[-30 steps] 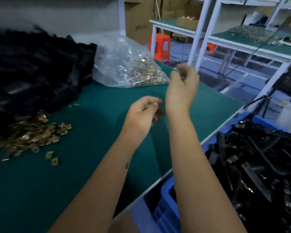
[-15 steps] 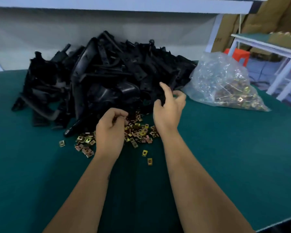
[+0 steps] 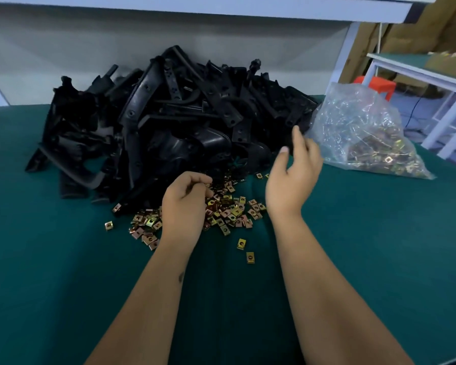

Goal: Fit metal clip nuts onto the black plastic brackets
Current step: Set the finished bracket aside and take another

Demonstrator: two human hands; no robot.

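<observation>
Head view, the only one. We see a heap of black plastic brackets [image 3: 174,127] at twelve o'clock on the green table mat [image 3: 63,285], filling the far middle. Loose metal clip nuts [image 3: 229,209] lie scattered at the heap's six o'clock edge, a few strays nearer us at five o'clock of the scatter. A clear bag of more nuts [image 3: 366,138] sits at two o'clock, just beside the heap.

Left hand [image 3: 184,204] hangs over the scatter, fingers curled down into the nuts; whether it already pinches one we cannot tell, the fingertips are hidden among them. Right hand [image 3: 292,175] is raised at one o'clock of the scatter, fingers spread and loose, holding nothing, its tips near the heap's right edge.

We judge the step as pickup: one nut for the left, one bracket for the right. To do it well we would single out a nut lying apart, take it by its flat sides with the open mouth facing forward, and draw a bracket from the top of the heap, not a buried one, so nothing snags or slides onto the nuts.
</observation>
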